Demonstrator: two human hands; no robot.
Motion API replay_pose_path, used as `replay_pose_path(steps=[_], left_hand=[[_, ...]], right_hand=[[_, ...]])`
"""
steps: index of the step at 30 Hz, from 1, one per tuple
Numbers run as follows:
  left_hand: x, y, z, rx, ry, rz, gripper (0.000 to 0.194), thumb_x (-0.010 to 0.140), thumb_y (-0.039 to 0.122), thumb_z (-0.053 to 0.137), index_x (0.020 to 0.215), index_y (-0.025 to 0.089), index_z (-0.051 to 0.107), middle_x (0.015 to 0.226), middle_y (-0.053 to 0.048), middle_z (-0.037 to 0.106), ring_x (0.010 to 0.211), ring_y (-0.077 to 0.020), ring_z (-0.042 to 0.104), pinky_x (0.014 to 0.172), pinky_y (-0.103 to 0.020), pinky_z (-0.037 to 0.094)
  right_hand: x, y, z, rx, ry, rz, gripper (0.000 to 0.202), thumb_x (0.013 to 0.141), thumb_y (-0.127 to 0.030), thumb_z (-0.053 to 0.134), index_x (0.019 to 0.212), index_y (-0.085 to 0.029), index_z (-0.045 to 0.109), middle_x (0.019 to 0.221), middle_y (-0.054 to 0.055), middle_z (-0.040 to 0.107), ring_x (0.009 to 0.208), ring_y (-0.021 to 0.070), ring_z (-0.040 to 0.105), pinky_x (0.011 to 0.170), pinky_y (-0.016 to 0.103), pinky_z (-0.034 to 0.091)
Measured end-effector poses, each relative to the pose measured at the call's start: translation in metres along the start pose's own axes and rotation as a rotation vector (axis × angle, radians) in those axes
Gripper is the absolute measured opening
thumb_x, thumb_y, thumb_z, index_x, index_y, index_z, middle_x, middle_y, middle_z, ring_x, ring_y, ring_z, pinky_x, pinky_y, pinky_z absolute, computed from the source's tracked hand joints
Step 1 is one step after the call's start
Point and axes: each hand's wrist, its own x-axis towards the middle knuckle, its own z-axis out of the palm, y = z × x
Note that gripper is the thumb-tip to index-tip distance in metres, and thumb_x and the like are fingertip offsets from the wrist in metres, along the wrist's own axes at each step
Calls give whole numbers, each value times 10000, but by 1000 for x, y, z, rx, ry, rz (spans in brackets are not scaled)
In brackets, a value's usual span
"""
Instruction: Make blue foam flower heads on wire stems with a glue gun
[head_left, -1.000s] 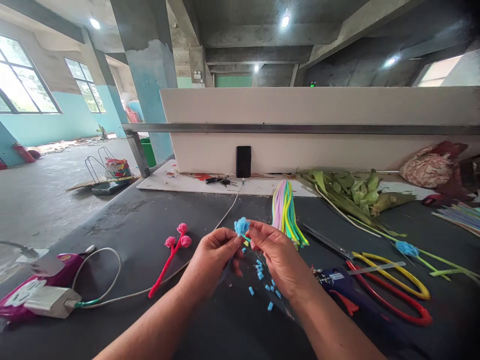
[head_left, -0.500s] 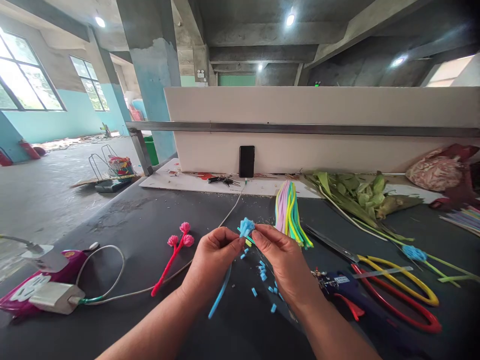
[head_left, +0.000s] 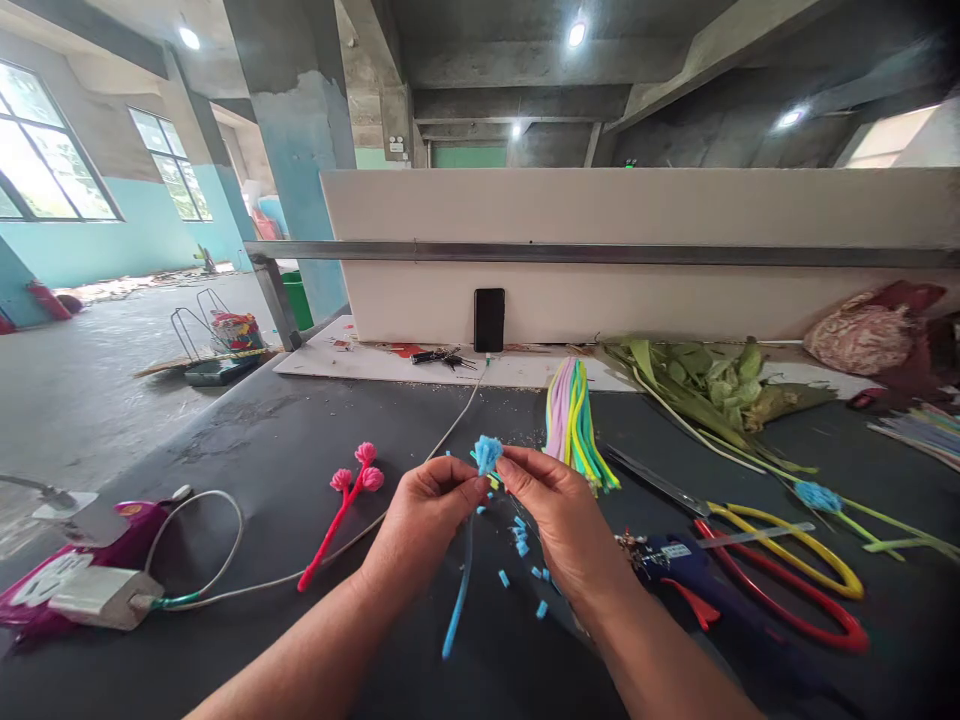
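Left hand (head_left: 427, 508) and right hand (head_left: 559, 502) pinch a blue pipe-cleaner flower (head_left: 489, 453) between them, above the table (head_left: 247, 440), short of its far edge; apparently shaping it, which calls for light fingertips.

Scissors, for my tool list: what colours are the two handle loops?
One loop is yellow, the other loop red; best seen in the head view.

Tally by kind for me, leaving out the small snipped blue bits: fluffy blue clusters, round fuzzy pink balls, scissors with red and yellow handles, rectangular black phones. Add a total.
Fluffy blue clusters: 2, one held between left hand and right hand
Round fuzzy pink balls: 3
Red-and-yellow-handled scissors: 1 pair
Rectangular black phone: 1
Total: 7
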Motion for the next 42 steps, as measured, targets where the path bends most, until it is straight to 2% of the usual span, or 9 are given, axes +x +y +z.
replay_pose_path(steps=[4,11,19,26,29,33,38,42], left_hand=[[0,0,-1,1,-36,5,221,701,347,669,648,144,598,588,12,550,465,-50,353,440,-192,248],[0,3,0,-12,-29,1,211,648,313,708,588,150,588,508,50,470,432,-40,300,431,-203,218],[1,4,-4,48,-39,8,204,697,321,669,621,145,597,558,31,479,472,-53,327,442,-201,232],[3,2,-1,84,-59,60,205,670,284,673,563,141,571,553,26,478,537,-83,392,526,-219,298],[4,-1,0,95,-57,70,196,672,289,665,574,143,578,554,29,470,545,-86,389,536,-223,299],[5,-2,0,116,-53,50,202,667,296,669,576,143,575,543,37,452,533,-78,365,515,-217,280],[4,0,-3,75,-78,-13,203,693,329,665,652,141,599,579,23,494,512,-66,373,481,-205,270],[4,0,-4,10,-81,-57,224,713,350,660,674,142,589,592,26,492,469,-40,327,436,-195,225]], right_hand=[[0,0,2,13,12,-8,261,700,-381,699,903,-220,731,802,23,719,824,194,615,769,319,448],[1,1,3,-11,30,-4,237,694,-348,706,893,-223,738,789,23,713,798,187,604,751,315,445],[2,1,-1,78,-50,61,254,702,-351,713,924,-227,716,818,7,714,860,182,613,810,317,432],[2,0,0,-64,-33,14,266,715,-358,695,933,-205,696,933,41,697,913,205,600,806,322,435],[3,4,1,-89,-13,-12,251,739,-378,664,916,-202,694,892,35,700,866,191,606,781,309,446],[3,7,1,-132,14,-76,237,755,-371,643,917,-211,707,824,15,694,822,175,603,759,290,449],[0,3,0,-91,15,-67,283,773,-422,621,944,-218,718,743,5,654,812,176,577,796,311,431],[0,1,0,-21,-28,-31,326,773,-431,620,1023,-232,686,842,11,671,812,165,565,788,308,425]])
